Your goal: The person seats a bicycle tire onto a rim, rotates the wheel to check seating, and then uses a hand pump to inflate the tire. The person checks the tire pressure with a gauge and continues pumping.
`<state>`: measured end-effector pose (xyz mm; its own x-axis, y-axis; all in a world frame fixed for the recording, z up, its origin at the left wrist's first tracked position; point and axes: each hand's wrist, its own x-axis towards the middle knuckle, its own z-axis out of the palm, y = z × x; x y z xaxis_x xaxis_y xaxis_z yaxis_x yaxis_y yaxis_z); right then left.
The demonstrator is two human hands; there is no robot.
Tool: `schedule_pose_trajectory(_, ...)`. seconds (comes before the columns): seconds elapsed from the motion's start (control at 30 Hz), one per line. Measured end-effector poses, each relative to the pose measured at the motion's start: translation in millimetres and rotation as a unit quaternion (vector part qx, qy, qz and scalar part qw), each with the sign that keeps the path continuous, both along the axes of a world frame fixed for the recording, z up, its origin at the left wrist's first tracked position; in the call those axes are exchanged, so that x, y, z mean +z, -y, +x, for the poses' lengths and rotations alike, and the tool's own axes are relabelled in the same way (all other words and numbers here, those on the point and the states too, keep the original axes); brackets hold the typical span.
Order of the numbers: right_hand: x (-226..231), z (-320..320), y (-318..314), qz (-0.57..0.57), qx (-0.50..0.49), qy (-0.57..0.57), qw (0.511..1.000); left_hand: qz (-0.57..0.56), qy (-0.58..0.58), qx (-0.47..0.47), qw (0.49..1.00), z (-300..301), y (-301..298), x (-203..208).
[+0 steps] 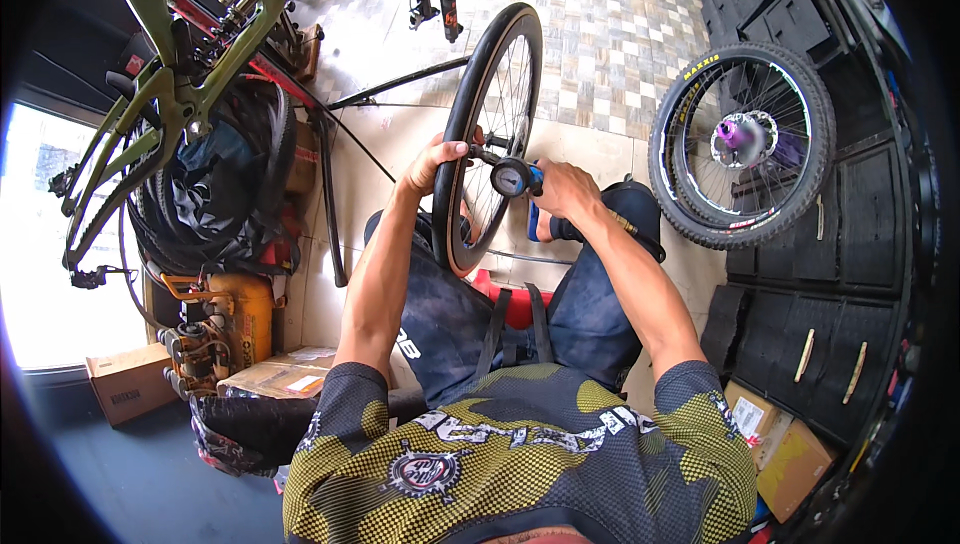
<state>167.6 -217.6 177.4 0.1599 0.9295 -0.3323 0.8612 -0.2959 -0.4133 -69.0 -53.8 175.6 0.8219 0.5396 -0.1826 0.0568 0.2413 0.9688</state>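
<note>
The tiled floor [600, 44] — checkered farther out — carries two knobby-tyred wheels [823, 134] at right.

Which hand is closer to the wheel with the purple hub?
Right. The right hand is left of that wheel, holding the gauge; the left hand is farther left, gripping the smooth tire.

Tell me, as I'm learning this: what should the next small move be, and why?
Probably check the nozzle's seating before anything else: the right hand grips the gauge tool, its nozzle reaches toward the wheel's rim, and the left hand holds the tyre there, but a firm connection can't be made out.
</note>
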Motion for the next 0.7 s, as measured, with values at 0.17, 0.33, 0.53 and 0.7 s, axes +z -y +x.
schedule_pose_trajectory(0.17, 13.9, -3.8, 0.3, -0.016, -0.02, -0.018, 1.0, 0.008, 0.019, 0.029, 0.999, 5.3, 11.7, 11.2)
schedule_pose_trajectory(0.33, 9.3, -3.0, 2.4, -0.002, -0.02, -0.005, 1.0, 0.007, 0.018, 0.023, 1.0, 5.9, 10.3, 11.2)
schedule_pose_trajectory(0.53, 3.1, 0.0, 1.1, -0.023, -0.026, -0.007, 0.999, 0.009, 0.016, 0.025, 1.0, 8.3, 11.6, 11.8)
schedule_pose_trajectory(0.7, 2.3, -1.1, 0.8, -0.022, -0.028, -0.011, 0.999, -0.006, -0.005, -0.002, 1.0, 2.0, 3.9, 4.5)
